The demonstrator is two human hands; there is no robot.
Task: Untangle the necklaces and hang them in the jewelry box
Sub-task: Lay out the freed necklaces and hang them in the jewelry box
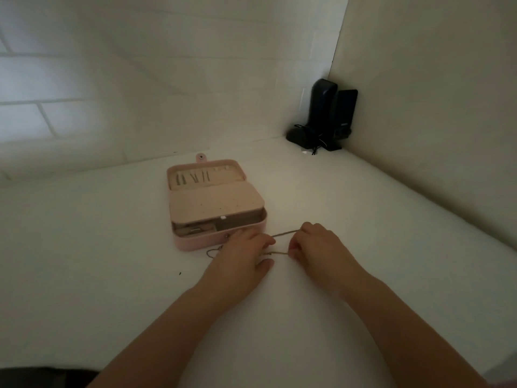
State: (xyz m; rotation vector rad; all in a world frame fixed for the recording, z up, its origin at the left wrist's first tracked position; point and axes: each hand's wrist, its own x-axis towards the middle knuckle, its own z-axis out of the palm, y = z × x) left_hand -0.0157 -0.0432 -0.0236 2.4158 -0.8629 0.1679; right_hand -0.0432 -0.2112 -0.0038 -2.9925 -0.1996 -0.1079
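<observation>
A pink jewelry box (216, 204) lies open on the white table, its lid flat at the back with several thin chains hanging inside the lid. Just in front of the box, thin gold necklace chains (281, 253) stretch between my two hands. My left hand (243, 252) pinches the chains at their left end, close to the box's front edge. My right hand (316, 243) pinches them at the right end, fingers curled. A loose bit of chain (214, 252) trails on the table to the left of my left hand.
White table (112, 261) runs to tiled walls at the back and a plain wall on the right. Black devices with a cable (326, 116) stand in the far right corner. A tiny dark speck (180, 273) lies left of my left arm.
</observation>
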